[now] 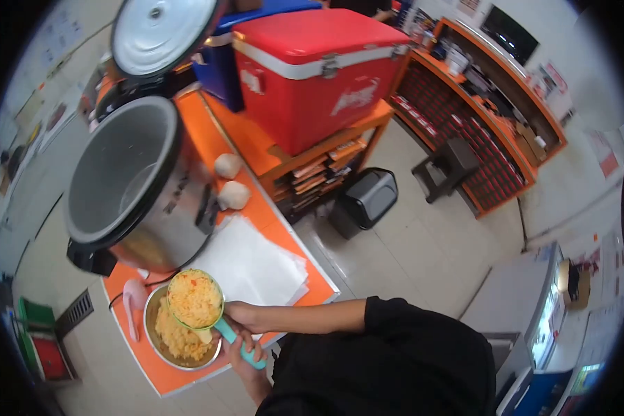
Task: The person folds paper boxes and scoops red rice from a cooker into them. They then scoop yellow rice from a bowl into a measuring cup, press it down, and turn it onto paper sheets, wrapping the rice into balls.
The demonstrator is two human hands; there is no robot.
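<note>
A green-rimmed scoop (195, 298) heaped with yellow-orange rice is held over a steel bowl (150, 313) that holds more rice. My left hand (245, 350) is closed around the turquoise handle of the scoop. Beside the scoop's neck, my right hand (239, 316) has its fingers curled; what they grip is partly hidden. A pale flat tip, perhaps of a spatula, shows below the scoop. A pink utensil (134, 298) lies left of the bowl. The large cooker (166, 215) stands open, its grey inner pot tilted in view.
White sheets (246, 260) and two pale round items (233, 195) lie on the orange table (142, 360). Behind stand a red cooler (312, 76) and a blue one. A grey bin (367, 197), a dark stool (447, 166) and orange shelves (464, 125) are beyond.
</note>
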